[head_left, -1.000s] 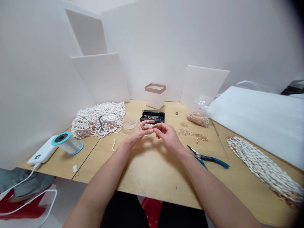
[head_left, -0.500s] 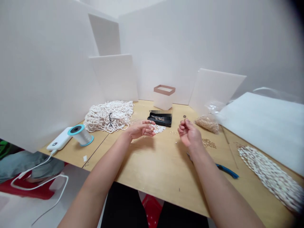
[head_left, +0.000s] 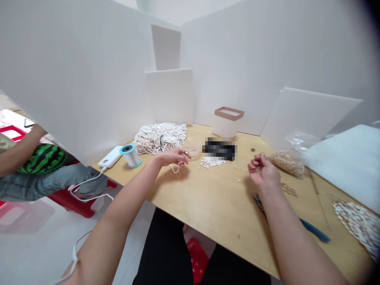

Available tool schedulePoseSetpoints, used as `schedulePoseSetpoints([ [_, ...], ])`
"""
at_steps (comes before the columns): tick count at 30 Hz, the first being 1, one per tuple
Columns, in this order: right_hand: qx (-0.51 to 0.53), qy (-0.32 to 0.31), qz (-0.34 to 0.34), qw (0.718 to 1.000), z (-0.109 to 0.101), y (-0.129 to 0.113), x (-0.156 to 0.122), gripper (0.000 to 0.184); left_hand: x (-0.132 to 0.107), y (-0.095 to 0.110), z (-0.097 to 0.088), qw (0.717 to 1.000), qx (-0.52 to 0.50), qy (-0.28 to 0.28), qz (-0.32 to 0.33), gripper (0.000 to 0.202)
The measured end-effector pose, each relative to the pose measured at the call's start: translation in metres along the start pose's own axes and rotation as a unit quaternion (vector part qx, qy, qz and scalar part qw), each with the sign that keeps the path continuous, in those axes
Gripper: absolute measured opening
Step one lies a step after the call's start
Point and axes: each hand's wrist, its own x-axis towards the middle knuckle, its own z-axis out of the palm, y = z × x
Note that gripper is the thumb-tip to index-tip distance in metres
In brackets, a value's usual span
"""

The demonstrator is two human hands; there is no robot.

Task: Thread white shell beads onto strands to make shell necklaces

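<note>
My left hand (head_left: 175,157) hovers over the table left of the white beads (head_left: 212,162), its fingers bent together. Below it hangs a short strand of small white beads (head_left: 174,169), seemingly held by those fingers. My right hand (head_left: 263,170) is closed, thumb against the curled forefinger; whatever is pinched there is too small to make out. Beneath the right forearm lie pliers with blue handles (head_left: 315,230). Beyond the beads sits a black tray (head_left: 219,149), blurred by blocks.
A heap of white bead strands (head_left: 160,137), a thread spool (head_left: 130,156) and a white power bank (head_left: 109,157) lie left. A bag of beads (head_left: 286,164), gold pieces (head_left: 288,190) and more strands (head_left: 356,225) lie right. A white box (head_left: 227,124) stands behind. Another person's arm (head_left: 22,150) shows far left.
My view has turned left. My left hand has moved left, away from the loose beads, widening the gap between my hands. The bead strand under it now shows. My right hand stays closed.
</note>
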Motion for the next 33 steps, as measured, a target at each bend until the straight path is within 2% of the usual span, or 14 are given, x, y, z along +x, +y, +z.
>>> schedulePoseSetpoints([
  [5, -0.005, 0.008, 0.008, 1.0, 0.0, 0.004, 0.0, 0.019, -0.008, -0.001, -0.011, 0.998, 0.055, 0.026, -0.005, 0.037],
  [9, -0.024, 0.003, 0.005, 1.0, 0.003, 0.009, -0.004, 0.021, -0.008, -0.012, -0.006, 0.982, 0.167, 0.066, 0.051, 0.029],
  [12, -0.058, 0.012, 0.002, 0.998, 0.004, 0.011, -0.004, 0.022, -0.006, -0.026, 0.011, 0.933, 0.324, 0.121, 0.102, 0.019],
  [15, -0.071, 0.009, 0.014, 0.997, 0.002, 0.011, 0.0, 0.021, -0.006, -0.03, 0.032, 0.88, 0.446, 0.128, 0.097, 0.015],
  [17, -0.082, -0.012, 0.034, 0.996, 0.001, 0.01, 0.002, 0.021, -0.005, -0.023, 0.046, 0.855, 0.488, 0.144, 0.098, 0.017],
  [20, -0.091, -0.044, 0.051, 0.994, 0.001, 0.006, 0.003, 0.022, 0.006, -0.002, 0.069, 0.832, 0.505, 0.178, 0.143, 0.02],
  [23, -0.089, -0.075, 0.064, 0.991, 0.003, 0.0, 0.001, 0.024, 0.035, 0.014, 0.095, 0.843, 0.474, 0.162, 0.196, 0.019],
  [26, -0.089, -0.111, 0.078, 0.987, 0.005, -0.005, -0.001, 0.025, 0.076, 0.016, 0.123, 0.89, 0.402, 0.104, 0.19, 0.016],
  [28, -0.092, -0.133, 0.084, 0.983, 0.006, -0.005, -0.002, 0.026, 0.101, 0.013, 0.142, 0.91, 0.37, 0.056, 0.18, 0.015],
  [31, -0.101, -0.157, 0.09, 0.978, 0.008, -0.004, -0.005, 0.029, 0.123, 0.005, 0.169, 0.904, 0.381, 0.01, 0.196, 0.014],
  [33, -0.104, -0.168, 0.095, 0.976, 0.008, -0.003, -0.006, 0.031, 0.128, 0.0, 0.183, 0.899, 0.389, 0.01, 0.202, 0.013],
])
